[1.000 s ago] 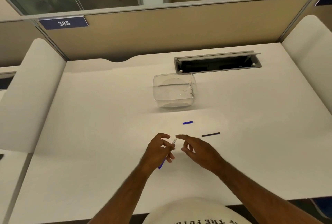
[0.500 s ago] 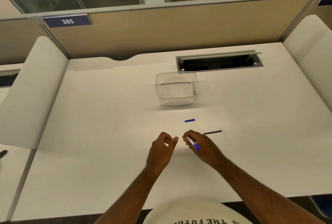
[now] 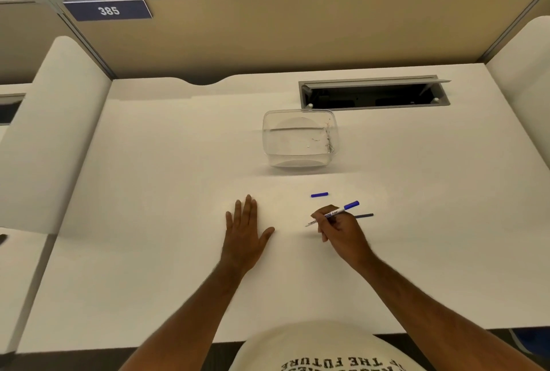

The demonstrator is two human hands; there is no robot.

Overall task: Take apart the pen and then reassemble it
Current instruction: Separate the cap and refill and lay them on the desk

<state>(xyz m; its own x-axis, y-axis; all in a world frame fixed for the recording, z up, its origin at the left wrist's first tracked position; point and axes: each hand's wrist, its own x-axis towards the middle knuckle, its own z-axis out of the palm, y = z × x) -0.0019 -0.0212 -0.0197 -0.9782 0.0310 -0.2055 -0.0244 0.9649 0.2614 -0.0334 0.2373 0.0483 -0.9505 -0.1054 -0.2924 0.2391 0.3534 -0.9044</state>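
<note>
Compared with half a second ago, the left hand has left the pen and now lies flat on the white desk, palm down, fingers extended and empty, well to the left of the grip. The right hand, which earlier held the pen with its blue end toward the wrist, now holds the pen barrel in a writing pose with the fingers closed on its middle. The barrel's white tip projects left of the grip and down toward the desk; the blue end projects up and to the right. The barrel carries a blue printed band, too small to read. The partition sign reads "385". Shirt lettering at the bottom edge shows "THE FUTURE" upside down. A dark thin refill-like piece lies just right of the grip, partly hidden by the hand. A short blue piece lies just beyond the grip. A clear plastic container stands farther beyond.
</note>
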